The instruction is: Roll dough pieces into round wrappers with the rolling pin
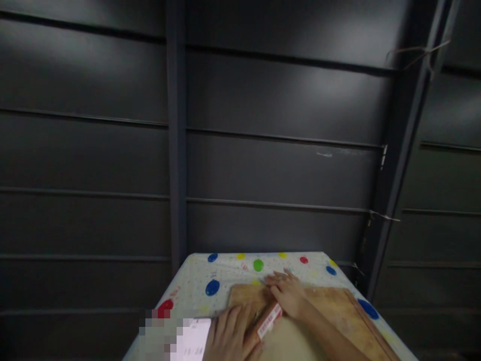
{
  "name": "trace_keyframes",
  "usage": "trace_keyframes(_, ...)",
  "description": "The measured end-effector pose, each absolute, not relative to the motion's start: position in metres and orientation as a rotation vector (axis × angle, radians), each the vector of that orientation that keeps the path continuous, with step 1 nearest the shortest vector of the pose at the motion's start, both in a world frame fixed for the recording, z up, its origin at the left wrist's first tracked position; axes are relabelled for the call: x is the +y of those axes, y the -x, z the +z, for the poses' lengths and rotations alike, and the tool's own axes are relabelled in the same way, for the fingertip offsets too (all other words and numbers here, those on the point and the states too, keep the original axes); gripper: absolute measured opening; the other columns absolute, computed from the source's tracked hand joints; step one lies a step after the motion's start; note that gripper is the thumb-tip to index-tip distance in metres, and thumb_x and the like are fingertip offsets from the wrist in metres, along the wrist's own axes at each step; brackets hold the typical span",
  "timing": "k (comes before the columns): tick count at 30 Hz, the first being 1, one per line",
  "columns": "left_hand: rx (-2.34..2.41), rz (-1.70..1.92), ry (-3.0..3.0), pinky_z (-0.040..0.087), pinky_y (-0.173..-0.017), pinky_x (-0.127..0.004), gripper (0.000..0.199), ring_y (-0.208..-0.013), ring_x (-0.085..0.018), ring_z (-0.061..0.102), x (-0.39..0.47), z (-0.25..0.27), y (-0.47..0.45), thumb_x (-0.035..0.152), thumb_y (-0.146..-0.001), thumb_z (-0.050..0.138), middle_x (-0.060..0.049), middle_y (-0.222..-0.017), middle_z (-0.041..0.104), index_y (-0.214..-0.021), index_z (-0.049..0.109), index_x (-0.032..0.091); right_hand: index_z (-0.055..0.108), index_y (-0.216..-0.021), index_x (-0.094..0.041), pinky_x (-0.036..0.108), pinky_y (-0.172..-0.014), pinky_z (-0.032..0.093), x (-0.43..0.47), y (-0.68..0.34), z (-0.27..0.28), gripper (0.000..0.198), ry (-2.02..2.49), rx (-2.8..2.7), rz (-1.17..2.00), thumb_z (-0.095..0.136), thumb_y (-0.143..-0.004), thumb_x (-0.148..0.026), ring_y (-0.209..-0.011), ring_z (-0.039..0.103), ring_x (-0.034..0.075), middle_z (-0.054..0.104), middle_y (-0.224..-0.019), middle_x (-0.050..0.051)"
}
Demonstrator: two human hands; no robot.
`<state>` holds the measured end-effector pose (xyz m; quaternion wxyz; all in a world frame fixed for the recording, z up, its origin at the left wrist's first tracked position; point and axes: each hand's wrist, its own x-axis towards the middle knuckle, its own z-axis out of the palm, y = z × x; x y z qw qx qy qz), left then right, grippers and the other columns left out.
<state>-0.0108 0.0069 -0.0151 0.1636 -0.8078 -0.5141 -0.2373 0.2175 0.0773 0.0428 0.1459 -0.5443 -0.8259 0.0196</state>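
A wooden rolling pin (269, 321) with a red and white label lies diagonally across a pale, flat sheet of dough (291, 342). My left hand (228, 335) rests over its near end, with the fingers draped across it. Over the far end lies my right hand (287, 293), fingers bent forward around the pin. Beneath the dough is a wooden board (334, 303). The lower edge of the picture cuts off part of the dough and of my left hand.
The board stands on a table with a white cloth (233, 271) patterned with coloured balloons. A phone (193, 341) with a lit screen is beside my left hand, partly blurred out. Behind the table rises a dark panelled wall (281, 170) with upright posts.
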Motion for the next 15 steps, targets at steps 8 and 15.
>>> trace_keyframes(8, -1.312, -0.588, 2.367, 0.043, -0.102, -0.057, 0.044, -0.129, -0.035, 0.052, -0.002, 0.019, 0.022, 0.031, -0.093, 0.054, -0.002, -0.143, 0.057, -0.135, 0.056, 0.046, 0.071, -0.120, -0.024, 0.037, -0.101, 0.044, 0.090, -0.206, 0.051, 0.045, 1.589, -2.396, 0.113, 0.033, -0.098, -0.031, -0.116, 0.063, 0.023, 0.070, -0.124, 0.008)
trace_keyframes(15, -1.155, -0.634, 2.331, 0.048, -0.096, -0.048, 0.062, -0.116, -0.033, 0.062, 0.005, -0.023, -0.001, 0.059, -0.087, 0.059, -0.003, -0.139, 0.061, -0.145, 0.048, 0.039, 0.056, -0.140, -0.021, 0.045, -0.114, 0.032, 0.058, -0.240, 0.045, 0.051, 1.440, -2.442, 0.106, 0.026, -0.099, -0.026, -0.137, 0.045, 0.024, 0.054, -0.145, 0.006)
